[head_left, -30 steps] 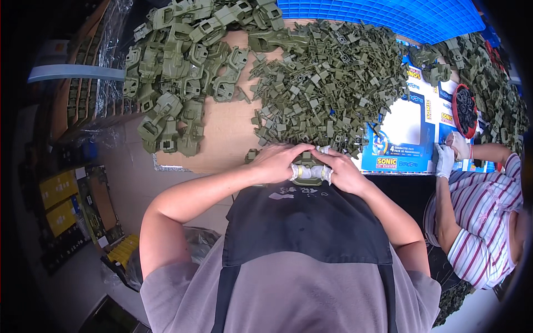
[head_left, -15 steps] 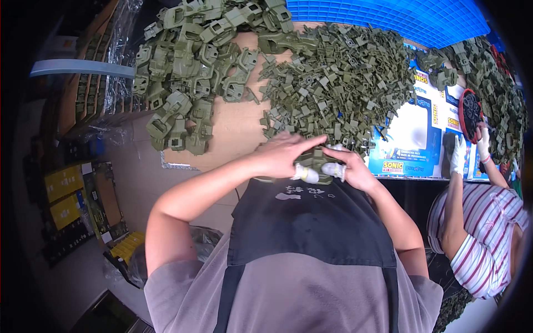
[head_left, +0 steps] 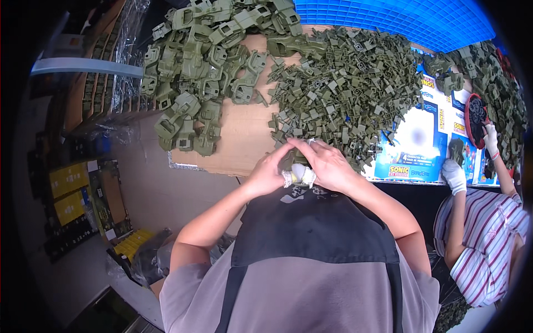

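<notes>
Closest to me, over the black apron [head_left: 311, 233], my left hand [head_left: 269, 175] and right hand [head_left: 327, 166] are pressed together at the tabletop's [head_left: 244, 139] near edge, both clamped around one small olive part [head_left: 292, 161]. My taped fingertips [head_left: 300, 175] pinch it from below, which keeps the piece steady against my body; how it sits inside the grip I cannot tell, since my hands cover most of it. Just beyond my knuckles lies the heap of small clips [head_left: 344, 94], touching my right hand, near enough that I can draw from it without stretching. Farther left and back sits a separate pile of larger buckles [head_left: 200, 72], kept apart from the small ones so the two kinds do not mix. To my right, a co-worker's gloved hand [head_left: 454, 176] rests on a printed blue sheet [head_left: 416, 150], with their own pile alongside. At the far edge runs a blue crate [head_left: 388, 16].
</notes>
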The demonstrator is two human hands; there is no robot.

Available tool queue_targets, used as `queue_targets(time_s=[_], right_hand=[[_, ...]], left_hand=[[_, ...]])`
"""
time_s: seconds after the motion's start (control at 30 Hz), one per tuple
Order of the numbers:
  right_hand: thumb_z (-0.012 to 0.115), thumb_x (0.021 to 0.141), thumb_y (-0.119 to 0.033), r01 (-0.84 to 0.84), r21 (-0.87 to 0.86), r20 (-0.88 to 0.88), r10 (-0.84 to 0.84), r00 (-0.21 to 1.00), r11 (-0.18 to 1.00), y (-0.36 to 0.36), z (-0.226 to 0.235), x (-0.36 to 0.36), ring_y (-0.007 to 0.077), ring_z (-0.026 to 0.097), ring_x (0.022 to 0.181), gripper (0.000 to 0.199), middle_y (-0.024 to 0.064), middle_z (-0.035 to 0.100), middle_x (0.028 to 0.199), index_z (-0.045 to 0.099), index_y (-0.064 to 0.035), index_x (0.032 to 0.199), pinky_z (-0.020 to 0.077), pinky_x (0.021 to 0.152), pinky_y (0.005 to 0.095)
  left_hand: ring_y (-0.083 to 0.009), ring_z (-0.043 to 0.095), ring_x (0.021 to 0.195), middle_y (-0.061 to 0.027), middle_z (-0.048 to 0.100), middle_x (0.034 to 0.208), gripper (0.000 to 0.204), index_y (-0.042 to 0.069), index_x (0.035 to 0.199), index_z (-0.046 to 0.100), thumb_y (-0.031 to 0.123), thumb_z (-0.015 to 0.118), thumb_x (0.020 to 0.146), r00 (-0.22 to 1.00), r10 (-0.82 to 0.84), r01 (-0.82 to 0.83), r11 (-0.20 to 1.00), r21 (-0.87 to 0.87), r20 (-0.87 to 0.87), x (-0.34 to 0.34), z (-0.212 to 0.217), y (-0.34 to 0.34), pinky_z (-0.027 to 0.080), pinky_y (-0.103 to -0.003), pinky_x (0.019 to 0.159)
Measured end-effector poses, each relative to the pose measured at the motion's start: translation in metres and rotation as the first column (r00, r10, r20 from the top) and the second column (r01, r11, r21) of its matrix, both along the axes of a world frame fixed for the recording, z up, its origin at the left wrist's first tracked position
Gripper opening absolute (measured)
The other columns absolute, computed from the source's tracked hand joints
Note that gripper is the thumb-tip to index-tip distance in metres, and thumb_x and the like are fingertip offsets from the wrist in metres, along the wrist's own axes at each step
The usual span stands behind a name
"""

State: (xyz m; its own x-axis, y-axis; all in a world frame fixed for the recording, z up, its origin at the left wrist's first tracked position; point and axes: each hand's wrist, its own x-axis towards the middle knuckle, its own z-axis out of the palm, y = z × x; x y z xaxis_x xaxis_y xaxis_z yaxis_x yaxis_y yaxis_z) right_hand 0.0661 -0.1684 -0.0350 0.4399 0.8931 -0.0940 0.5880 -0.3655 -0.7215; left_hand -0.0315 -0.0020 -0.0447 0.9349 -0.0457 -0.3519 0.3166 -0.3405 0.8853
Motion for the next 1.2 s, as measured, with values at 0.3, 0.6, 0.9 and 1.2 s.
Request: queue_targets(time_s=[0.3,0.6,0.9,1.2], right_hand=[[0.067,0.075,-0.019,-0.179,0.111,-0.302,0.204,0.931,0.978,-0.016,-0.014,0.042,0.0320,0.050,0.114,0.070,0.0160,0.049,0.127,0.034,-0.0154,0.136,0.0416,0.095,0.0407],[0.069,0.075,-0.014,0.609,0.453,-0.725,-0.128,0.677,0.651,-0.029,0.011,0.044,0.0219,0.039,0.125,0.074,0.0112,0.034,0.140,0.032,-0.0087,0.138,0.0330,0.101,0.0366],[0.065,0.064,-0.007,0.122,0.304,-0.099,-0.096,0.990,0.945,-0.062,0.043,0.044,0.0353,0.053,0.106,0.082,0.0176,0.054,0.117,0.031,-0.0145,0.138,0.0436,0.088,0.0413],[0.072,0.071,-0.005,0.669,0.395,-0.620,-0.355,0.700,0.629,-0.103,0.010,0.016,0.0253,0.043,0.120,0.074,0.0120,0.043,0.130,0.036,-0.0094,0.135,0.0343,0.101,0.0339]], left_hand=[[-0.0204,0.051,0.115,-0.0139,0.053,0.124,0.069,0.008,0.132,0.042,0.008,0.070,0.068,0.996,-0.042,0.053,0.987,0.149,-0.073,0.008,0.006,-0.009,0.040,-0.029,0.095],[-0.0253,0.015,0.136,-0.0188,0.008,0.148,0.109,0.010,0.142,-0.010,0.024,0.073,0.072,0.912,0.129,0.005,0.945,-0.326,0.389,0.045,-0.002,-0.010,0.018,-0.036,0.109],[-0.0289,0.038,0.126,-0.0161,0.036,0.139,0.076,0.013,0.143,0.018,0.025,0.061,0.082,0.924,-0.291,0.294,0.956,0.026,0.247,0.049,0.024,-0.025,0.026,-0.037,0.105],[-0.0263,0.046,0.116,-0.0161,0.039,0.131,0.119,0.010,0.144,0.005,0.013,0.085,0.055,0.963,0.073,0.017,0.944,-0.330,0.260,0.043,0.028,-0.016,0.037,-0.037,0.098]])
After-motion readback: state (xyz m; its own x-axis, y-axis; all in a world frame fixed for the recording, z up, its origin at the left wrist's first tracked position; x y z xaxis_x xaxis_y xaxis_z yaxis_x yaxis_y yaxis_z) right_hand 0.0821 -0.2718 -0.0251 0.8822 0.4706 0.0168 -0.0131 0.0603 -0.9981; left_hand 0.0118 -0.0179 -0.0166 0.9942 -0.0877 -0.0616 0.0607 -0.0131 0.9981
